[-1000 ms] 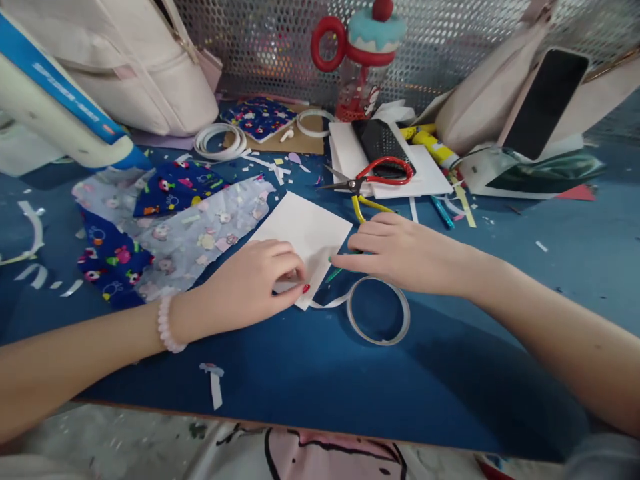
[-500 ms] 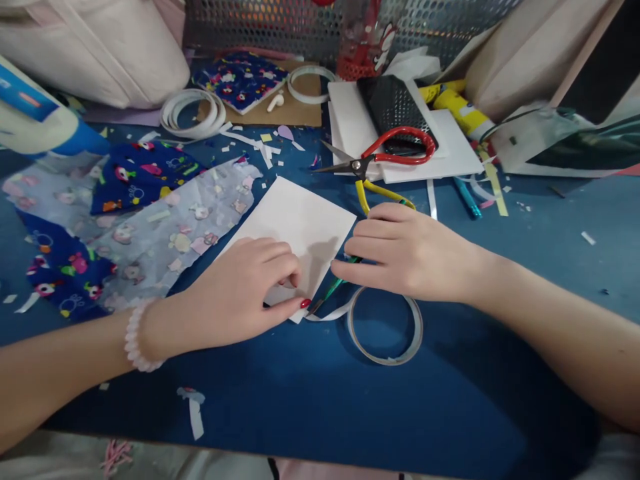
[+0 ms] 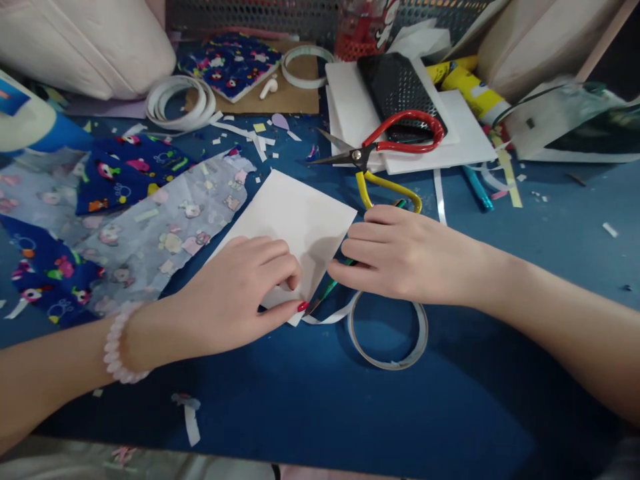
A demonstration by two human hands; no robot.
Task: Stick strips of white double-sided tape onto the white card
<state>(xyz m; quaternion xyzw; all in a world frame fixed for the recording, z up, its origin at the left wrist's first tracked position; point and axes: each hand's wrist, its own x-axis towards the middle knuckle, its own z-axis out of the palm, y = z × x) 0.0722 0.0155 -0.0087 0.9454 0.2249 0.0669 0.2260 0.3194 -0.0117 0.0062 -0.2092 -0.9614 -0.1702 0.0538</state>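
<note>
My left hand (image 3: 245, 287), fingers curled, presses on a white card (image 3: 300, 207). Its thumb rests by the card's near corner, where a strip of white tape (image 3: 330, 319) runs back to a tape roll (image 3: 423, 340). My right hand (image 3: 400, 253) is closed round a slim green tool (image 3: 328, 289) with a dark pointed tip; its exact kind is unclear. The tip touches or nearly touches the tape beside my left thumb. Most of the tool's shaft is hidden behind the right fingers. Yellow-handled scissors or pliers (image 3: 365, 190) lie just beyond the right hand, partly covered.
Red-handled scissors (image 3: 400, 143) lie open against white cards (image 3: 440, 158) and a black phone (image 3: 390, 87). Patterned fabric (image 3: 200, 207) spreads on the left, with tape rolls (image 3: 207, 110) behind. A glue bottle (image 3: 30, 117) and paper scraps (image 3: 193, 427) are around the blue table (image 3: 310, 413).
The whole view has shifted slightly. Both hands keep nearly the same hold, and the tool's tip stays by the left thumb at the card's corner.
</note>
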